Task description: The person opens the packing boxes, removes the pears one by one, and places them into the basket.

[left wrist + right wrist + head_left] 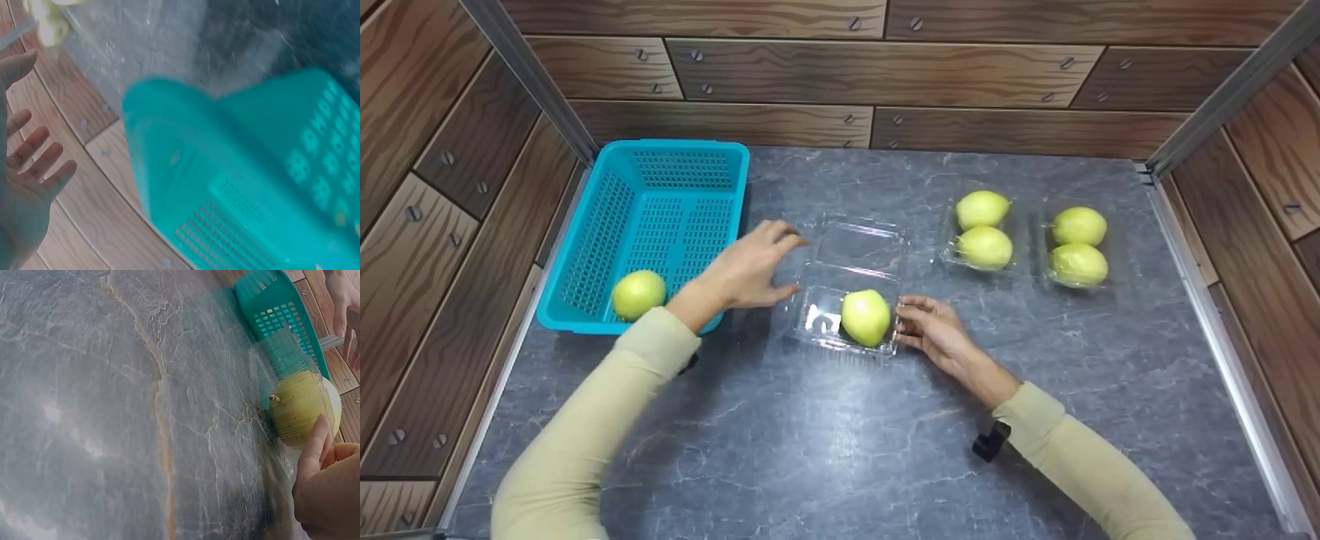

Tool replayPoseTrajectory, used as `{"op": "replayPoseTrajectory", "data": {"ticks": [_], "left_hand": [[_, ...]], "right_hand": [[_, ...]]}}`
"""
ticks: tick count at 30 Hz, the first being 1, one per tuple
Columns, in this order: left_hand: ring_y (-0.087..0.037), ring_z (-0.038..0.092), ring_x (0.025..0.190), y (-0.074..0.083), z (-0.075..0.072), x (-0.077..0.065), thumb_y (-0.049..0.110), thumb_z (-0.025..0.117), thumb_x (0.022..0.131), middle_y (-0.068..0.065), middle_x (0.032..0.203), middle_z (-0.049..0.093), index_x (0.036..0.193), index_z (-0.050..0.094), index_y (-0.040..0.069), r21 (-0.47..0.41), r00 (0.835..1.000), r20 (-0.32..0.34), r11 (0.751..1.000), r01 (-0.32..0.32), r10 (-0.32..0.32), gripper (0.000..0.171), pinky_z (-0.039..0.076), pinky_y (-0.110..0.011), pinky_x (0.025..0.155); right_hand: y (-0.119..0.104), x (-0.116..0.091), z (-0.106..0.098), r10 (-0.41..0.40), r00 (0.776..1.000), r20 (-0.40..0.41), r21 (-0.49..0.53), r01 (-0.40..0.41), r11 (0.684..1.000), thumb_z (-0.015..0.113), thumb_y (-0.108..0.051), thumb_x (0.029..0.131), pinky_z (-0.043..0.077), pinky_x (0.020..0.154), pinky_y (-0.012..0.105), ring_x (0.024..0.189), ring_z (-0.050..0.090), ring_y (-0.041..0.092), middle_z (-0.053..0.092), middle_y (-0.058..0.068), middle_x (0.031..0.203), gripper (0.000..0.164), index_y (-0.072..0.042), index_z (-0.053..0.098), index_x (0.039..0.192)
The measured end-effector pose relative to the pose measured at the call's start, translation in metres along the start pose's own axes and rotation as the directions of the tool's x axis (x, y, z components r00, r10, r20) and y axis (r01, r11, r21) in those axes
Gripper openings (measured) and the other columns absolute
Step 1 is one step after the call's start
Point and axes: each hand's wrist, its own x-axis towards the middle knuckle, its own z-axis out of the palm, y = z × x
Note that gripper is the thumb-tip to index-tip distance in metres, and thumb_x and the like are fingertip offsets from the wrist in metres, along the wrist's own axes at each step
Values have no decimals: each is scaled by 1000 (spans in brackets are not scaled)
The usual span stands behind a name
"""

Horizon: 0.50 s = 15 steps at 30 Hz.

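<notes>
A clear plastic clamshell box (851, 251) lies with its lid folded back on the table, a yellow-green pear (865, 318) in the right side of its near half. Against the box's right wall rest the fingertips of my right hand (937, 334); the right wrist view shows a finger against the plastic beside the pear (298, 408). My left hand (750, 266) hovers between the box and a teal basket (566, 259), its thumb and fingers spread and holding nothing. Another pear (639, 295) lies in the basket's near left corner.
Two clear boxes stand at the right, each with two pears: a nearer one (985, 247) and one farther right (1078, 265). Wood-patterned walls (780, 71) enclose the back and sides of the grey marbled table (810, 450).
</notes>
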Motion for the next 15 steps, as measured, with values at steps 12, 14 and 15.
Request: {"op": "replayPoseTrajectory", "data": {"ticks": [12,14,15], "left_hand": [[-32,57,135,30,44,21,40,80,91,-13,148,56,147,56,10,-35,987,66,989,-142,144,68,56,-49,111],[-32,57,136,34,51,23,41,80,91,-13,149,56,146,56,11,-28,983,69,985,-170,172,68,56,-48,111],[-32,57,136,36,54,24,42,80,90,-13,149,56,146,56,11,-26,980,70,983,-183,184,68,56,-48,111]], "right_hand": [[-1,-1,0,-1,1000,-3,-5,1,1000,63,-1,100,64,68,25,69,65,11,65,-4,85,15,-9,59,112],[-1,-1,0,0,1000,-4,-4,0,1000,64,-1,100,64,68,25,70,65,11,65,-4,86,15,-9,59,112],[-1,-1,0,1,1000,-5,-5,-1,1000,64,-1,100,64,69,25,70,65,11,65,-4,86,15,-9,59,112]]}}
